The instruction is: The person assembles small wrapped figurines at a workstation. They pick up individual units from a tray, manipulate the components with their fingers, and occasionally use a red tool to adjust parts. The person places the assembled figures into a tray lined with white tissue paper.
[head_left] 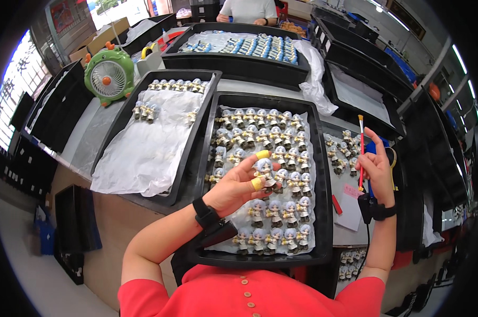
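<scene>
Between the thumb and fingers of my left hand (240, 185) is a small figurine (264, 170) with pale hair and a white outfit, held upright. Yellow tape wraps the thumb and one finger. Below it lies a black tray (324, 211) lined with white sheet, where rows of matching figurines (274, 212) stand. To the right, my right hand (375, 170) grips a thin red-handled paintbrush (362, 145), its bristles pointing up and the index finger raised beside it. The brush is apart from the figurine. More figurines (334, 153) cluster on the table left of my right hand.
At the left a second lined tray (144, 142) carries a few figurines at its far end. Behind is a tray (233, 66) of blue pieces, with a person (249, 10) beyond. A green fan (110, 74), a red stick (336, 204) and stacked black trays (366, 63) stand around.
</scene>
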Demonstrator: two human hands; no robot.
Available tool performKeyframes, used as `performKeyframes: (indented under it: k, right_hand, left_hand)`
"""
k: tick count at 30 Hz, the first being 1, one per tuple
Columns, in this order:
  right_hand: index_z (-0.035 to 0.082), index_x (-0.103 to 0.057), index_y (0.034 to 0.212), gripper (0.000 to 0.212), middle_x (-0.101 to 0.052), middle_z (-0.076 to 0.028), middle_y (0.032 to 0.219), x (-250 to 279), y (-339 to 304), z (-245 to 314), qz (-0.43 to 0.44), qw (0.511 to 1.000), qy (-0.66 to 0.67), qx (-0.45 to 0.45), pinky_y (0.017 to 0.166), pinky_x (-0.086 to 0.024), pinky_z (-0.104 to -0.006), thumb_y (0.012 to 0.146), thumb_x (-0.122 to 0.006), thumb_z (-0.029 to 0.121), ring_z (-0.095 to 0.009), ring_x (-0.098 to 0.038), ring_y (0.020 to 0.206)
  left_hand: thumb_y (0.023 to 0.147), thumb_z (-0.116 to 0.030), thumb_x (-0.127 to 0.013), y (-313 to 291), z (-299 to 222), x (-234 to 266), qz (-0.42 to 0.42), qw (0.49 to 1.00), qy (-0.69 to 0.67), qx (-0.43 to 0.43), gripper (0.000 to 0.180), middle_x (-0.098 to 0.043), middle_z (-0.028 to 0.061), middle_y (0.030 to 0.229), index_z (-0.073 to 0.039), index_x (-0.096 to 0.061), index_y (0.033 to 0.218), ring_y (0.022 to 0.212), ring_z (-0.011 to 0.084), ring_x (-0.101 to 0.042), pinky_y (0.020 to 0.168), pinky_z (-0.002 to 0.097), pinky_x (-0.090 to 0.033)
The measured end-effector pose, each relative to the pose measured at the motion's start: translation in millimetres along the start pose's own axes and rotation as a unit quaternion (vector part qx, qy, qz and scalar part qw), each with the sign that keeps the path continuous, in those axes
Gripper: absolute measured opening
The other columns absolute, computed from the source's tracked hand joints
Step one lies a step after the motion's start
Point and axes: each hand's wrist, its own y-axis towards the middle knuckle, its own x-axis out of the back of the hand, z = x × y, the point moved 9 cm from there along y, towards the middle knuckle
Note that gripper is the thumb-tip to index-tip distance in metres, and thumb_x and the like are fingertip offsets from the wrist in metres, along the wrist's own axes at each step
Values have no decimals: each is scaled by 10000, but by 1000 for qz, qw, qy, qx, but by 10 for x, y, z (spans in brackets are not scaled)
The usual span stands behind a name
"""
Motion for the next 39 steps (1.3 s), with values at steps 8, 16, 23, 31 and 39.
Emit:
performKeyframes:
  k: [8,16,23,31,39]
  right_hand:
    - [-8,-591,1126,259,-627,-42,794,-753,-202,558,124,975,93,161,636,-453,-198,926,-567,154,-86,-585,699]
    - [21,-640,947,173,-623,-106,918,-1238,-269,928,84,932,-28,352,673,-483,-275,914,-580,180,-174,-597,790]
    - [12,-628,899,93,-634,-105,873,-1490,-313,890,114,924,-46,362,635,-491,-274,881,-613,102,-201,-618,769]
    - [-15,-623,863,118,-630,-94,834,-1416,-265,890,70,932,-7,356,570,-477,-242,901,-587,90,-146,-613,658]
    - [-18,-608,858,113,-624,-82,818,-1376,-204,801,57,948,46,311,562,-470,-229,907,-579,80,-124,-607,633]
  left_hand:
    - [902,-132,-590,9,-4,12,3,1000,-1,-4,647,-418,96,1393,-182,-235,1441,1180,253,-524,950,355,-438]
    - [907,-137,-583,11,-3,6,15,1000,-16,-8,630,-442,87,1368,-174,-242,1436,1166,245,-532,955,363,-436]
    - [909,-127,-575,8,46,33,11,1000,-20,13,644,-475,86,1318,-164,-222,1446,1168,234,-527,965,373,-427]
    - [910,-135,-575,-4,22,13,12,1000,-16,7,657,-474,83,1313,-166,-207,1453,1169,220,-522,976,379,-411]
    - [910,-133,-577,0,6,16,7,1000,-1,2,664,-440,86,1346,-167,-199,1455,1182,223,-515,985,378,-403]
